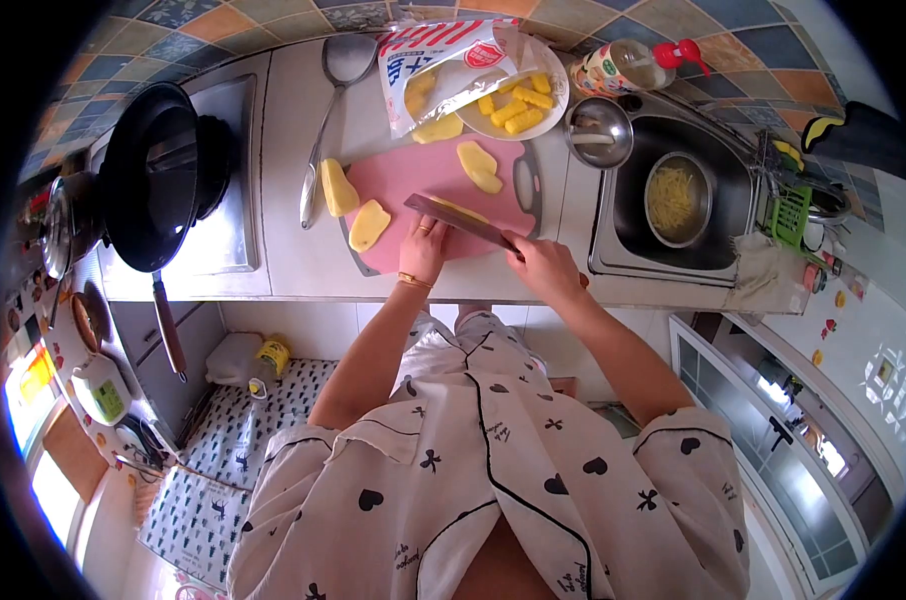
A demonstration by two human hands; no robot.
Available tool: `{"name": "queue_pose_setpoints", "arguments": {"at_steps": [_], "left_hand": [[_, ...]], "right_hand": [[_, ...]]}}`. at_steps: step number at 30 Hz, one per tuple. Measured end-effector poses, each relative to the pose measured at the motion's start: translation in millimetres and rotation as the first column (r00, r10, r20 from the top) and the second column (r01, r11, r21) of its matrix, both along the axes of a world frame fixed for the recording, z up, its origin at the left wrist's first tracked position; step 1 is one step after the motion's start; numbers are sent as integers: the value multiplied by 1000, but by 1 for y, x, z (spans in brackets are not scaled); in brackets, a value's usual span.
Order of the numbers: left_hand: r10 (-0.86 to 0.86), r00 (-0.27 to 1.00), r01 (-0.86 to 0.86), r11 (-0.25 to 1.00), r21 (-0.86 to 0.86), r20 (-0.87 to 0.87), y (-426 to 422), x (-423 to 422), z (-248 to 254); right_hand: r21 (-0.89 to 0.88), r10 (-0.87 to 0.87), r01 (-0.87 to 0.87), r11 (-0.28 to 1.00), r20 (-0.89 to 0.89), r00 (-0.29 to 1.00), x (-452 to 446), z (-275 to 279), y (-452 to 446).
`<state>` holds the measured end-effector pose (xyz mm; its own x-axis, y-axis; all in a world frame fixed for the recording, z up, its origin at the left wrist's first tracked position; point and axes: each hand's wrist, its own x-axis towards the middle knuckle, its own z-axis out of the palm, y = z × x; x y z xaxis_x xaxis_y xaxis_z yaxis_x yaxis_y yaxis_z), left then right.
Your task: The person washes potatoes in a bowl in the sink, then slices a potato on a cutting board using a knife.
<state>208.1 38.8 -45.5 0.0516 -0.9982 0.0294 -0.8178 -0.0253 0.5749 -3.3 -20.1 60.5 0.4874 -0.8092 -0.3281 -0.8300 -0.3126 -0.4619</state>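
Observation:
My right hand point(545, 268) is wrapped round the handle of a kitchen knife, its blade point(461, 219) slanting across a pink cutting board point(403, 172). A peeled potato piece point(457, 207) lies along the far side of the blade. My left hand point(425, 247) has its fingers bent down against the near side of the knife, pressing on the potato, partly hidden. Other potato pieces lie around: one point(480, 167) at the board's upper right, one point(370, 226) at its left, one point(339, 188) across its left edge, and one point(439, 128) at the top beside the bag.
Behind the board are a plastic food bag point(443, 62) and a white plate point(556, 112) with yellow sticks. A spatula point(323, 130) and a black wok point(151, 225) are left. Right: a steel bowl point(613, 120), a pump bottle point(618, 68), and a sink point(723, 170) holding a bowl of potato strips point(677, 200).

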Motion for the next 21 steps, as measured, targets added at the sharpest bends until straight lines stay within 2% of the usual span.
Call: {"name": "queue_pose_setpoints", "arguments": {"at_steps": [11,15,17,20,21], "left_hand": [[14,1000,-15,998,-54,-10,-1,-1,-1],[14,1000,-16,995,-97,-20,-2,-1,-3],[31,998,-34,998,-57,-48,-2,0,-2],[19,992,-28,997,-70,-121,-5,1,8],[9,989,-23,996,-88,-150,-7,2,12]], "right_hand": [[32,1,0,999,-37,999,4,-3,-5],[64,6,-5,998,-27,1000,12,-24,-7],[47,3,-3,999,-11,1000,16,-29,-10],[90,-50,45,995,52,997,17,-24,-14],[97,-121,114,989,74,990,18,-25,-13]]}}
